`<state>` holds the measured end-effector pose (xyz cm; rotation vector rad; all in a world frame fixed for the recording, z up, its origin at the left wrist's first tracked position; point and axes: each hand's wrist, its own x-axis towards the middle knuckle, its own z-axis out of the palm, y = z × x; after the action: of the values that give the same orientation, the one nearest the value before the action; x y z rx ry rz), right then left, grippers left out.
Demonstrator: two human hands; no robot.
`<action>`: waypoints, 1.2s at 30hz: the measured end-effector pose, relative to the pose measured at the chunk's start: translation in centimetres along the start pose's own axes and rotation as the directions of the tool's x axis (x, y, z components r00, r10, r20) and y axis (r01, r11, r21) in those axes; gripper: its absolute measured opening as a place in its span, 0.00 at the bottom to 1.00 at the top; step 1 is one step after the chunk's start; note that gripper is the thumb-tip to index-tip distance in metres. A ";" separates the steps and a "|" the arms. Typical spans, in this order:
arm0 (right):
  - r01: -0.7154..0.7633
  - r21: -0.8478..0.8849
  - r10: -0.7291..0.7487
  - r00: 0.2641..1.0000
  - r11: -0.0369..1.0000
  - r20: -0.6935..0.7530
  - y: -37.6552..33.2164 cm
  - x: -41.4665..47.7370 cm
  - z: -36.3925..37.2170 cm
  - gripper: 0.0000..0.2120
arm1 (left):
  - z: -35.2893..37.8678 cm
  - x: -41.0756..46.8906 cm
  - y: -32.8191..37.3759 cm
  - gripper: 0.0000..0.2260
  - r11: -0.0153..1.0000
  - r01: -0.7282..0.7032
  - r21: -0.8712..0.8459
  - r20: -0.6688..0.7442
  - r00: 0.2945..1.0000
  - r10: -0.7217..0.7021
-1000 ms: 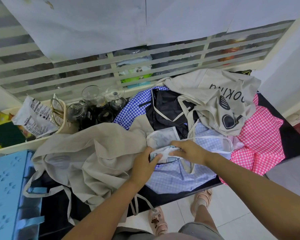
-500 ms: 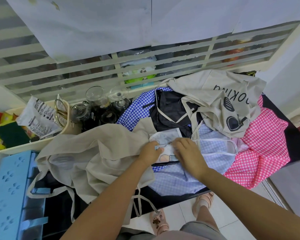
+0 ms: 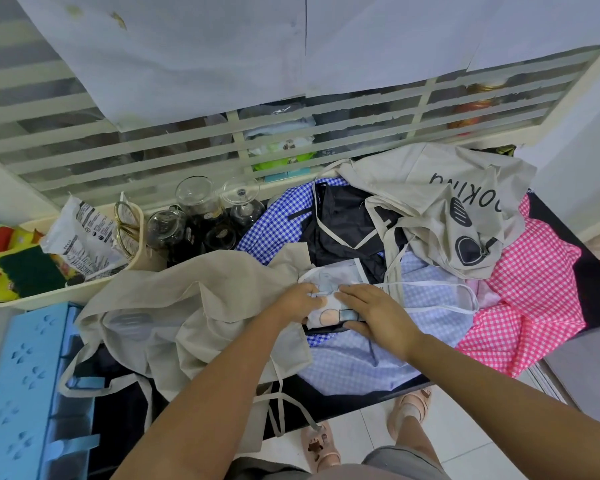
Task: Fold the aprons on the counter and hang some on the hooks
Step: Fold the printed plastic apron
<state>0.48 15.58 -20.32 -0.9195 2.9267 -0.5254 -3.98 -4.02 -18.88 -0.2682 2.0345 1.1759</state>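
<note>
Left hand: the left hand [image 3: 297,301], at the middle of the frame, has its fingers curled down onto the left edge of the white printed apron [image 3: 328,315], gripping it
Right hand: the right hand [image 3: 378,313] lies across the right side of the same bundle, fingers fairly straight and pressing flat on top, thumb along its near edge
Task thing: the white printed apron is bunched into a small folded wad between both hands, on top of the pile
Beneath it: a pale blue check apron [image 3: 426,292] spreads under the wad toward the lower right, and its white strap [image 3: 465,287] loops to the right
Left of the hands: a plain beige apron [image 3: 187,306] lies crumpled under the left forearm, ties hanging over the front edge
Above the hands: a black apron [image 3: 343,230] with beige trim, on a blue check apron [image 3: 271,230]
Upper right: a lettered beige apron [image 3: 447,188] overlaps a pink check apron [image 3: 534,289]
Surface: the dark surface [image 3: 378,398] shows at the front edge, lower centre
Upper left: glass jars [image 3: 194,202] stand beside a cream tray [image 3: 49,301] holding a green sponge [image 3: 25,271]
Lower left: a blue crate [image 3: 14,393]
Bottom: sandalled feet [image 3: 319,445] on the tile floor
</note>
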 end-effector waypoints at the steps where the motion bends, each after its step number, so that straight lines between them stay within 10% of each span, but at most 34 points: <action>1: 0.002 -0.030 -0.003 1.000 1.000 -0.013 -0.2 0.2 -0.1 0.26 | 0.0 0.0 0.0 0.17 1.000 -0.001 0.009 0.003 1.000 0.001; 15: 0.046 -0.233 -0.054 0.998 0.971 -0.028 -1.2 2.1 0.5 0.38 | 0.3 -0.4 -0.9 0.09 0.988 -0.143 0.061 -0.068 0.987 0.147; 22: 0.080 -0.318 -0.095 0.995 0.945 -0.031 -0.6 1.7 0.3 0.33 | 2.1 -1.0 -0.8 0.08 0.988 -0.156 0.002 -0.406 0.903 0.143; 27: 0.032 -0.138 0.002 0.970 0.990 0.241 0.1 3.2 -1.3 0.18 | 2.6 -2.4 -0.6 0.13 0.665 -0.300 0.684 -0.284 0.730 0.622; 36: -0.343 0.443 0.229 0.929 0.828 0.292 2.4 4.5 -3.8 0.10 | 1.1 -1.7 0.4 0.13 0.708 -0.420 0.568 -0.173 0.780 0.601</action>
<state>-5.03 16.11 -17.17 -0.4272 2.4692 -0.9974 -2.44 -3.21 -17.81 0.4308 2.7689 0.8855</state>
